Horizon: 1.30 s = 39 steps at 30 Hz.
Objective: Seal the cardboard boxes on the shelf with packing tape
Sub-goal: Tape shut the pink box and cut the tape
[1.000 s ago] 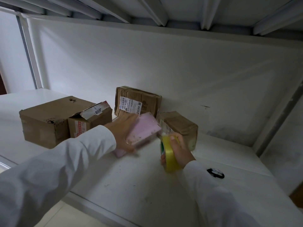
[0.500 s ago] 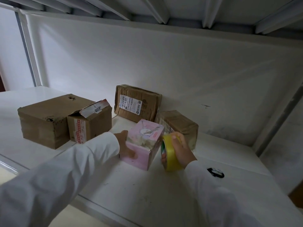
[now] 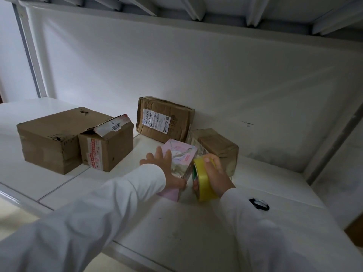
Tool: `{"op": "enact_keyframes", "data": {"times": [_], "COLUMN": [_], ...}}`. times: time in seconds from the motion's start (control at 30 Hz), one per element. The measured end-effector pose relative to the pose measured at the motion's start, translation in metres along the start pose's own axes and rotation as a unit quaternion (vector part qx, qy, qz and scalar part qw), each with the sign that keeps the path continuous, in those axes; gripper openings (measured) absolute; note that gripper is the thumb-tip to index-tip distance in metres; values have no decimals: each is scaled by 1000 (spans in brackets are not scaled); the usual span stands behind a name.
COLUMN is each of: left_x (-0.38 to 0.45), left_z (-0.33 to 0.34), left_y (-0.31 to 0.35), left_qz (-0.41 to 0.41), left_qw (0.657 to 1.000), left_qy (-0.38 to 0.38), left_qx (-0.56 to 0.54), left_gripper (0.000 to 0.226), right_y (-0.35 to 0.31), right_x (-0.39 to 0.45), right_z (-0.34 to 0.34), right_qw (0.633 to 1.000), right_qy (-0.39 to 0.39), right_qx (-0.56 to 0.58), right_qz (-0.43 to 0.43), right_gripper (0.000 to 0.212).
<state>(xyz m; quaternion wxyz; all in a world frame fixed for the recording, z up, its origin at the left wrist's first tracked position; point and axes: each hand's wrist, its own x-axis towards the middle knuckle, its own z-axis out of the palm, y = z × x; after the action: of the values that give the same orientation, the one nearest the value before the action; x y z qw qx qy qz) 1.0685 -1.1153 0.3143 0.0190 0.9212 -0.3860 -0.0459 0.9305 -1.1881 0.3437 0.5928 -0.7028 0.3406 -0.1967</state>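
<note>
Head view, the only one I have: my left hand (image 3: 167,169) lies flat against the near face of the pink box (image 3: 181,156), fingers straight and spread over its top edge, thumb low on the side. I judge it is there to pin the box upright on the shelf (image 3: 196,228) so it cannot slide while the tape goes on. My right hand (image 3: 214,175) is curled over the yellow tape roll (image 3: 204,181), gripping it from above, the roll on edge and just beside the pink box on its right, close enough that a strip could be laid straight across. Whether a free end is already stuck to the box I cannot tell.

Taking the pink box as my landmark: directly behind it a labelled cardboard box (image 3: 165,119) leans against the back wall; behind and to its right sits a small taped brown box (image 3: 216,146), partly hidden by my right hand. Well to its left stands a small box with a lifted flap (image 3: 107,146), touching a larger brown box (image 3: 51,140) further left. That open flap looks like it needs sealing. To the right of the pink box, near my sleeve, lies a small black object (image 3: 259,204) I cannot identify.
</note>
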Motion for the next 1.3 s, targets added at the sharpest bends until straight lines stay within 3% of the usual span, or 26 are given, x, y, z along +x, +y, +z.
{"op": "enact_keyframes", "data": {"times": [0.13,0.2,0.23,0.3,0.33,0.37,0.47,0.6,0.7,0.77,0.87,0.97,1.1,1.2,1.3], "left_x": [-5,-4,-3,1,3,6,17,8,2,7,7,7,15,4,-8], "left_z": [0,-8,-13,-24,-25,-26,-17,-14,-16,-14,-12,-13,-8,3,10], "left_y": [1,-9,-17,-31,-38,-43,-54,-59,-61,-58,-44,-35,-38,-39,-36], "left_qz": [13,6,-14,-60,-91,-127,-201,-170,-110,-118,-157,-147,-13,103,175], "left_qw": [1000,997,979,872,824,803,774,757,767,771,790,783,819,829,809], "left_qy": [21,-8,-31,-72,-77,-76,-90,-207,-296,-308,-255,-209,11,124,129], "left_qx": [9,-81,-202,-481,-555,-578,-594,-596,-559,-545,-536,-567,-574,-536,-546], "left_gripper": [104,103,96,63,48,41,49,37,58,83,83,83,149,150,151], "right_y": [2,3,4,6,6,6,5,6,14,21,25,24,20,16,15], "right_x": [-1,-2,-2,-1,-2,-2,-4,1,11,19,24,20,12,7,10], "right_z": [-1,-3,-4,-6,-7,-8,-10,-11,-8,-7,-7,-8,-11,-13,-12], "right_qw": [1000,1000,1000,999,999,999,999,1000,999,998,999,999,999,1000,1000], "right_qy": [8,16,20,30,34,38,36,11,36,45,40,38,37,23,22], "right_qx": [-7,-9,-11,-14,-15,-18,-29,2,-11,-39,-33,-31,-12,4,-13], "right_qz": [-10,-6,-3,1,0,-3,-7,-1,0,-5,-15,-17,-16,-16,-8], "right_gripper": [40,41,42,42,42,42,42,39,36,40,35,22,23,32,42]}}
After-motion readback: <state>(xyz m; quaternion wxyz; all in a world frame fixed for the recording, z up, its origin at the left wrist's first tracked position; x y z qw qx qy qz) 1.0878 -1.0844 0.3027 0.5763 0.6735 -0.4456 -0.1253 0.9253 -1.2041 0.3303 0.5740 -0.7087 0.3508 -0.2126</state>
